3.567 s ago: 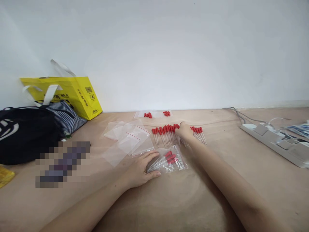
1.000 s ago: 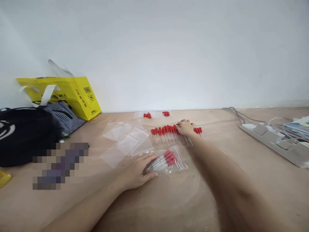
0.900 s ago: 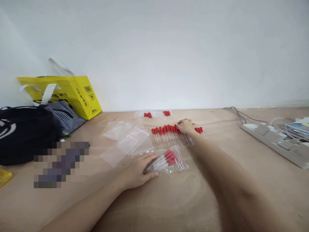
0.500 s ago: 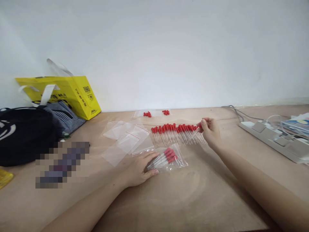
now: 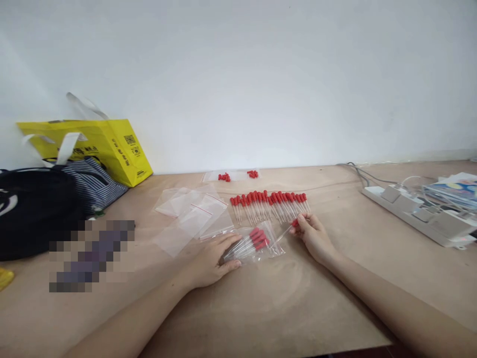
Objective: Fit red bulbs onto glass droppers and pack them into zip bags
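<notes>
My left hand [image 5: 210, 261] is closed around the lower end of a clear zip bag [image 5: 276, 250] lying on the table. Inside the bag are several droppers [image 5: 259, 238] with red rubber bulbs and clear tubes. My right hand [image 5: 315, 237] pinches one dropper [image 5: 294, 223] by its red bulb. Its tube points left and down, the tip close to the bag's right end; whether it touches cannot be made out. Just behind the bag, a row of similar droppers [image 5: 274, 198] lies with bulbs away from me.
Flat clear zip bags [image 5: 194, 214] overlap left of the row. Another bag with loose red bulbs [image 5: 224, 177] lies by the wall. A power strip [image 5: 410, 211] with cables and papers [image 5: 456, 191] are at right. A yellow bag [image 5: 126, 154] and a black bag [image 5: 37, 214] stand left.
My right hand has come from the right end of the row toward me and left, carrying the dropper to the zip bag. My left hand stays on the bag.
</notes>
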A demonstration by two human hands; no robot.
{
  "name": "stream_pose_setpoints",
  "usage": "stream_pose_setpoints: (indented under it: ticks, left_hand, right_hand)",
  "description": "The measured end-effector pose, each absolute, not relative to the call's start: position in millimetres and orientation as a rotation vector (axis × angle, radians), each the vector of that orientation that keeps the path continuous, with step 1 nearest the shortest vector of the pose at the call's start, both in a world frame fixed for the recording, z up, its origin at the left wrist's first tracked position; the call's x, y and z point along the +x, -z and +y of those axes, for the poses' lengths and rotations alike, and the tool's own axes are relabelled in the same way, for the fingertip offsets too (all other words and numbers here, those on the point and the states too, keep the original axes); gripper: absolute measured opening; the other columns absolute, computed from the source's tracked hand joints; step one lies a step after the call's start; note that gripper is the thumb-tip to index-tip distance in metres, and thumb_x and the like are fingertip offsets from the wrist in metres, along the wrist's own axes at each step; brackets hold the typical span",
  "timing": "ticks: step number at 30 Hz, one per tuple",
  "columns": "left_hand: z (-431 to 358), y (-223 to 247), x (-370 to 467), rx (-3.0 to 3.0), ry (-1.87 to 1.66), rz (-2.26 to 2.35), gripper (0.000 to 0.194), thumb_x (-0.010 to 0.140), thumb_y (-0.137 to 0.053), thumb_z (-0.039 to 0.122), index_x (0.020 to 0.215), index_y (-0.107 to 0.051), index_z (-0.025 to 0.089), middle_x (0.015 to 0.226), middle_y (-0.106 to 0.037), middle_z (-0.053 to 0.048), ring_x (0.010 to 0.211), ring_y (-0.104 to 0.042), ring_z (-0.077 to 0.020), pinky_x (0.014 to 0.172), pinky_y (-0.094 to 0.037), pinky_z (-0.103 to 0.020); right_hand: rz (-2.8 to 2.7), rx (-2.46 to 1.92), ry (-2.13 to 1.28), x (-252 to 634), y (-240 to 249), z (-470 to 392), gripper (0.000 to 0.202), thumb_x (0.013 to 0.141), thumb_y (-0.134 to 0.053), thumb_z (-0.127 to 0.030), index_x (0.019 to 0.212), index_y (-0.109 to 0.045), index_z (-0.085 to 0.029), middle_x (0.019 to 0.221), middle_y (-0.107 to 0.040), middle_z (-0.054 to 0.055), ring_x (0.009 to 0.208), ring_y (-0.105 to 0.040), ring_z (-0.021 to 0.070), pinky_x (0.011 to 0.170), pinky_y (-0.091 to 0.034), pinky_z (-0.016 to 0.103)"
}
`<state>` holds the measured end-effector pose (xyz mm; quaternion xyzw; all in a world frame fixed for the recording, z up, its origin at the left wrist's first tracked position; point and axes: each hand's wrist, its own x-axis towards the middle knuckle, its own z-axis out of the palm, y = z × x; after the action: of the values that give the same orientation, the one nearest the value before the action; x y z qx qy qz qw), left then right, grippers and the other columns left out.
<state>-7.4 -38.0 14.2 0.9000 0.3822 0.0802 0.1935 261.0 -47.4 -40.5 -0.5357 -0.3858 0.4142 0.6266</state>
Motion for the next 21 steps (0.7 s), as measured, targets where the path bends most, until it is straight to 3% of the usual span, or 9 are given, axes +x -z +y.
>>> stream_pose_setpoints:
  ticks: [7,12,21]
  left_hand:
    - [-38,-14,-6,2.517,-0.213,1.113,0.051,0.078,-0.048,0.042,0.125,-0.038,0.024,0.130,-0.041,-0.004,0.120,-0.036,-0.0233,0.099,-0.030,-0.040]
    - [-39,-14,-5,2.528,-0.230,1.099,0.050,0.079,-0.047,0.042,0.125,-0.037,0.025,0.129,-0.042,-0.004,0.119,-0.037,-0.0226,0.098,-0.031,-0.040]
    - [-40,-15,-3,2.519,-0.216,1.111,0.050,0.078,-0.049,0.041,0.123,-0.039,0.022,0.129,-0.043,-0.005,0.119,-0.036,-0.0232,0.098,-0.031,-0.039]
  right_hand:
    - [-0.956,-1.151,-1.217,249,35,-57,0.039,0.063,-0.061,-0.052,0.075,-0.042,-0.021,0.063,-0.056,-0.002,0.060,-0.057,0.0120,0.064,-0.047,0.028]
    - [-1.322,-1.259,-1.239,253,30,-59,0.034,0.063,-0.063,-0.048,0.072,-0.051,-0.017,0.053,-0.051,-0.004,0.046,-0.046,0.0073,0.047,-0.037,0.022]
    - [-1.842,-1.226,-1.049,257,31,-56,0.020,0.073,-0.055,-0.035,0.077,-0.067,-0.020,0.073,-0.058,0.002,0.063,-0.050,0.0113,0.057,-0.038,0.024]
